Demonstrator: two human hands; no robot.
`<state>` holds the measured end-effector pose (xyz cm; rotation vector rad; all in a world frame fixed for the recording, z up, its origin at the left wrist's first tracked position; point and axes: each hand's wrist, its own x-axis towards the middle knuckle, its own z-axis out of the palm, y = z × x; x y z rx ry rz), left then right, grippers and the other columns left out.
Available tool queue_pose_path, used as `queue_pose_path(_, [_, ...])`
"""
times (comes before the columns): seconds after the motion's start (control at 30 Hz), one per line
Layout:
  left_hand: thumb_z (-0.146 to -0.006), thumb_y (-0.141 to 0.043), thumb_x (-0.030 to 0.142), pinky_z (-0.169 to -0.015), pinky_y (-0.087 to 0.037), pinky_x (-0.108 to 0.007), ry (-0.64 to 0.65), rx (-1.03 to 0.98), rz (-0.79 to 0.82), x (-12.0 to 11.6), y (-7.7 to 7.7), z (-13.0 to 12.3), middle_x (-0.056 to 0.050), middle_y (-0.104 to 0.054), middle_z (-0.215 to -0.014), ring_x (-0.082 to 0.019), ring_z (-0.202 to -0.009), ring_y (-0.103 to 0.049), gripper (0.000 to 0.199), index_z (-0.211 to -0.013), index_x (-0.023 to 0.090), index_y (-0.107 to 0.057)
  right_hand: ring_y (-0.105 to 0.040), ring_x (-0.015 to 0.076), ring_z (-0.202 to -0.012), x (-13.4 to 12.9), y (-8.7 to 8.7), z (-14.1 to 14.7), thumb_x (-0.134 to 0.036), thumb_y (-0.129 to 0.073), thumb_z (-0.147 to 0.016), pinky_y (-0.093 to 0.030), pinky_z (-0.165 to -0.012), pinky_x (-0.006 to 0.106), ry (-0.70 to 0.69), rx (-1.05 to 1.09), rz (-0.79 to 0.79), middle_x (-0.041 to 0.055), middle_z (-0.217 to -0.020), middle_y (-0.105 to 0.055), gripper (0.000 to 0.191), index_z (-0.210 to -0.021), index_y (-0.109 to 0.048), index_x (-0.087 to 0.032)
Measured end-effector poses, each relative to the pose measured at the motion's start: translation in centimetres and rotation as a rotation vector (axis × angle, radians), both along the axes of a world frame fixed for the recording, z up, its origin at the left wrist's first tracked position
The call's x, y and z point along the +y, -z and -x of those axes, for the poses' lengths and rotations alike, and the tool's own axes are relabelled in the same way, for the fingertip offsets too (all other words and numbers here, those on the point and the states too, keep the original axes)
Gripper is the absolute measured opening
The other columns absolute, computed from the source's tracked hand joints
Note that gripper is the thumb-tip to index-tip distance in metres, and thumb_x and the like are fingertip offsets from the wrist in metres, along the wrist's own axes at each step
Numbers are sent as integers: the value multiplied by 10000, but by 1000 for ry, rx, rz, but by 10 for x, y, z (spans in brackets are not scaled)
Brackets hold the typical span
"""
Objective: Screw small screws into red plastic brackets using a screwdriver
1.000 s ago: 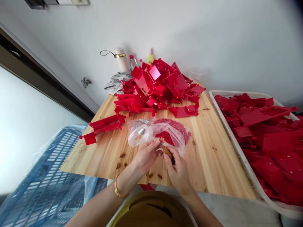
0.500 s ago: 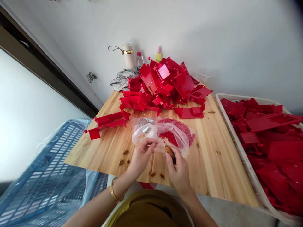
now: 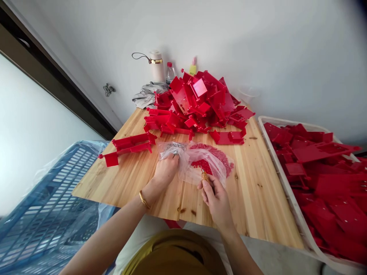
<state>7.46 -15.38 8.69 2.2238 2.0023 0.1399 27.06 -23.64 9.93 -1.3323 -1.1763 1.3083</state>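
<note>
My left hand (image 3: 166,168) reaches into a clear plastic bag of small silvery metal parts (image 3: 172,148); its fingertips are hidden among them. In my right hand (image 3: 216,194) is a small tool with an amber-brown handle (image 3: 205,177), its metal tip pointing up and away from me. Just beyond that tip lies a second clear bag (image 3: 212,162) holding small red pieces (image 3: 222,154). Both bags rest side by side on the wooden table (image 3: 252,198).
Red plastic parts (image 3: 197,99) are heaped at the back, with a few more (image 3: 132,147) at left. Behind stand a white flask (image 3: 157,70) and a bottle (image 3: 170,72). A white tray (image 3: 286,187) of red parts is at right, a blue crate (image 3: 51,191) at left.
My left hand has moved forward from the near edge of the bags into the metal parts. My right hand still holds the tool, and the view has shifted slightly.
</note>
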Motion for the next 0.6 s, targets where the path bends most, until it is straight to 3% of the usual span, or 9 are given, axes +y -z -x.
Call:
queue_pose_path(0.1, [-991,-425,164,-647,-516,-314,-18,-12,-13,-1,2,2,-117,-718,-1010,-255,-813,-705,256,-1023,175,-678,-640,158,-623,-3,-2,1,-407,-548,-977,-541,-593,287,46,-339,-202,66,-885,-747,289,-1155,-626,-193])
queue_pose_path(0.2, [-999,-428,185,-682,-517,-308,-23,-91,-48,-7,3,6,-107,-722,-1048,-237,-843,-696,261,-1072,189,-678,-748,231,-882,-5,0,5,-310,-535,-980,-612,-770,346,96,-515,-433,118,-1034,-773,257,-1180,-633,-184])
queue_pose_path(0.33, [-994,-475,237,-799,-515,-307,-39,-489,-257,-29,-2,5,-84,-727,-1046,-215,-931,-672,240,-1091,210,-692,-765,227,-930,-6,7,9,-218,-525,-981,-637,-784,324,97,-606,-599,115,-1061,-774,252,-1212,-621,-195])
queue_pose_path(0.4, [-973,-525,271,-795,-505,-303,-79,-709,-321,-44,-9,-1,-75,-720,-1006,-195,-882,-648,209,-1042,211,-713,-765,221,-927,-7,9,11,-188,-522,-984,-638,-786,320,86,-645,-648,113,-1058,-770,267,-1239,-602,-198])
queue_pose_path(0.47, [-930,-602,310,-726,-489,-287,-147,-966,-225,-56,-18,-11,-62,-714,-936,-164,-764,-609,179,-992,205,-733,-760,221,-945,-8,8,12,-163,-519,-987,-634,-804,325,70,-674,-690,115,-1072,-764,289,-1268,-580,-199])
queue_pose_path(0.6, [-811,-756,405,-552,-378,-222,-305,-1559,217,-67,-29,-28,-11,-662,-776,-79,-562,-468,245,-917,184,-754,-760,217,-897,-10,4,16,-141,-511,-988,-633,-770,327,27,-710,-733,104,-1026,-763,300,-1276,-569,-199])
